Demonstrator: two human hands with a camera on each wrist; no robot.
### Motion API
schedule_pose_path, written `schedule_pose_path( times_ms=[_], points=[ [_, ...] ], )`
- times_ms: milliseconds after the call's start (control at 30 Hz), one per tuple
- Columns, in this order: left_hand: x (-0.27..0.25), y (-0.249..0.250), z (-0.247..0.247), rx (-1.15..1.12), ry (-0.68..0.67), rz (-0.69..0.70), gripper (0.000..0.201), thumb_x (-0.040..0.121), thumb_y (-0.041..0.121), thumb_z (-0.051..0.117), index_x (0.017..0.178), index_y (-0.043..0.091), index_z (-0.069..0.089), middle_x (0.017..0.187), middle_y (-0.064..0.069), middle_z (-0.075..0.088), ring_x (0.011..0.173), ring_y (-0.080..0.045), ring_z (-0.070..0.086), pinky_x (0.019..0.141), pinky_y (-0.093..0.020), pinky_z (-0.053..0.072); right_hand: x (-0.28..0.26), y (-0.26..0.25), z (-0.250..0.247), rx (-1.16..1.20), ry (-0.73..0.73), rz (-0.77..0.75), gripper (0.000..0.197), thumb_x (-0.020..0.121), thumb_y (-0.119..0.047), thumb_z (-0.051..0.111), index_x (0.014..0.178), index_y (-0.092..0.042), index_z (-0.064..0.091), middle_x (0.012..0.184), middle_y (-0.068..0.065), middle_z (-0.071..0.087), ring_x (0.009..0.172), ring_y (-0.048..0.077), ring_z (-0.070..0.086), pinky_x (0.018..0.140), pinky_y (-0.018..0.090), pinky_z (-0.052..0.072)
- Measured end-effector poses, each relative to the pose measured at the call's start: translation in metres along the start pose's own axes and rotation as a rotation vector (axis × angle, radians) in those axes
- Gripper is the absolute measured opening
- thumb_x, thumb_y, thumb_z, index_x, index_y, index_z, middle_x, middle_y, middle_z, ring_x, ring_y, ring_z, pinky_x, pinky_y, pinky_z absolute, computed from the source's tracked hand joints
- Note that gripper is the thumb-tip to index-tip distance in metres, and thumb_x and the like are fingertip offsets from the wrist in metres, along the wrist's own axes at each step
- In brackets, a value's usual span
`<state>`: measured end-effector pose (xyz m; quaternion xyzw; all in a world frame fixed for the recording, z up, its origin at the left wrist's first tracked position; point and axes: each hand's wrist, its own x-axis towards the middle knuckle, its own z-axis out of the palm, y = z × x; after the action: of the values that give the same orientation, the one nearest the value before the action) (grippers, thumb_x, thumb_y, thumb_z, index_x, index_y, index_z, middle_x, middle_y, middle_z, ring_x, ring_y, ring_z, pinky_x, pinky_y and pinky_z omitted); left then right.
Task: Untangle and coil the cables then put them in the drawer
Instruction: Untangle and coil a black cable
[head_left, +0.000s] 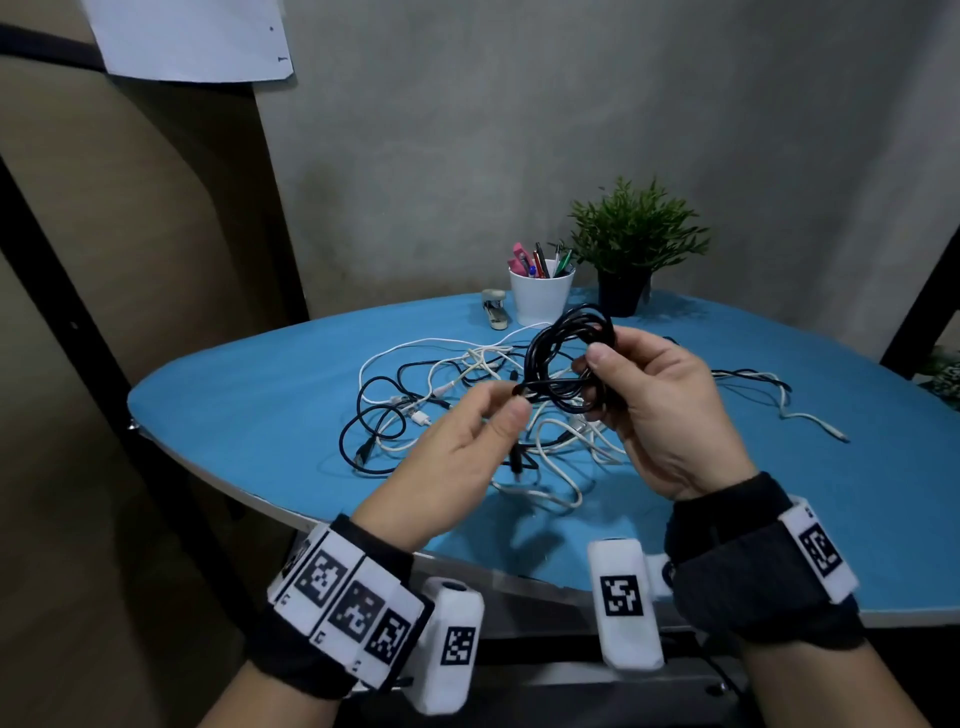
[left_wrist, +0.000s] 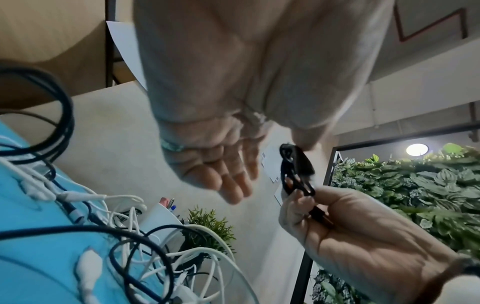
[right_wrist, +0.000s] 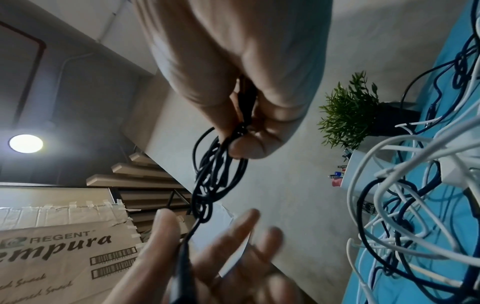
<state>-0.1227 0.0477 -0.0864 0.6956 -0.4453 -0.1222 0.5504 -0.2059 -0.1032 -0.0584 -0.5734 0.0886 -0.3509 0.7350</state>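
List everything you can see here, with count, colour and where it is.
black coil: one, black, held above the table in the right hand, its loose end pinched by the left hand
cable tangle: several, white and black, uncoiled on the middle of the table
table: one, blue top
cup: one, white, holding pens, at the table's far edge
plant: one, green in a dark pot, right of the cup
stapler: one, pale, left of the cup
paper: one sheet, white, on the wall at upper left
box: one, brown, printed, seen from the right wrist
left hand: pinches the coil's end
right hand: grips the coil
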Motion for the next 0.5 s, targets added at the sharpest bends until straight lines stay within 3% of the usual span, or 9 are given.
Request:
schedule_pose_path(
  times_ms=[100,167,267,300,367,433,500],
  points=[
    [0.004,0.01,0.007,-0.13,0.118,0.045,0.042,0.087,0.053,0.032,0.113,0.032,0.057,0.105,0.017,0.064,0.089,0.006,0.059,0.074,-0.011,0.042,-0.003,0.003,0.004,0.041,-0.022,0.006,0.014,0.088,0.003,0.056,0.091,-0.008,0.064,0.065,0.003,0.065,0.049,0.009,0.055,0.044,0.019,0.047],
    [0.006,0.01,0.018,-0.239,0.192,0.055,0.041,0.09,0.049,0.03,0.111,0.029,0.059,0.109,0.011,0.067,0.099,-0.003,0.061,0.077,-0.017,0.044,-0.005,0.004,0.008,0.07,-0.054,0.022,0.015,0.088,0.004,0.054,0.09,-0.008,0.063,0.067,0.001,0.069,0.052,0.008,0.06,0.047,0.018,0.05],
    [0.01,0.003,0.036,-0.345,0.275,-0.016,0.057,0.089,0.067,0.03,0.114,0.027,0.062,0.117,0.006,0.066,0.113,-0.013,0.058,0.093,-0.031,0.043,-0.01,0.007,0.015,0.088,-0.115,0.036,0.015,0.089,0.004,0.054,0.095,-0.005,0.064,0.08,0.007,0.074,0.062,0.013,0.067,0.052,0.018,0.052],
    [0.011,0.003,0.039,-0.393,0.291,-0.061,0.062,0.088,0.069,0.027,0.115,0.026,0.063,0.118,0.004,0.066,0.113,-0.014,0.058,0.095,-0.034,0.043,-0.011,0.009,0.016,0.078,-0.128,0.035,0.015,0.088,0.004,0.055,0.097,-0.004,0.064,0.085,0.009,0.074,0.067,0.015,0.068,0.054,0.019,0.053],
    [0.013,0.006,0.037,-0.565,0.271,-0.132,0.066,0.093,0.063,0.017,0.116,0.022,0.063,0.114,0.001,0.068,0.098,-0.012,0.062,0.08,-0.029,0.047,-0.013,0.013,0.018,0.061,-0.137,0.035,0.019,0.085,0.005,0.058,0.101,-0.003,0.066,0.092,0.011,0.073,0.074,0.017,0.068,0.056,0.019,0.053],
    [0.014,0.011,0.029,-0.738,0.183,-0.163,0.066,0.097,0.054,0.012,0.118,0.016,0.062,0.105,-0.001,0.07,0.083,-0.009,0.062,0.069,-0.026,0.043,-0.013,0.013,0.017,0.06,-0.133,0.039,0.022,0.085,0.007,0.058,0.103,-0.003,0.067,0.093,0.011,0.072,0.075,0.016,0.067,0.056,0.018,0.052],
    [0.014,0.011,0.023,-0.781,0.136,-0.141,0.055,0.101,0.04,0.018,0.118,0.013,0.062,0.104,-0.003,0.069,0.085,-0.012,0.06,0.075,-0.033,0.037,-0.011,0.011,0.015,0.072,-0.131,0.038,0.022,0.086,0.008,0.056,0.102,-0.003,0.066,0.091,0.009,0.072,0.074,0.014,0.067,0.056,0.017,0.052]
  ],
)
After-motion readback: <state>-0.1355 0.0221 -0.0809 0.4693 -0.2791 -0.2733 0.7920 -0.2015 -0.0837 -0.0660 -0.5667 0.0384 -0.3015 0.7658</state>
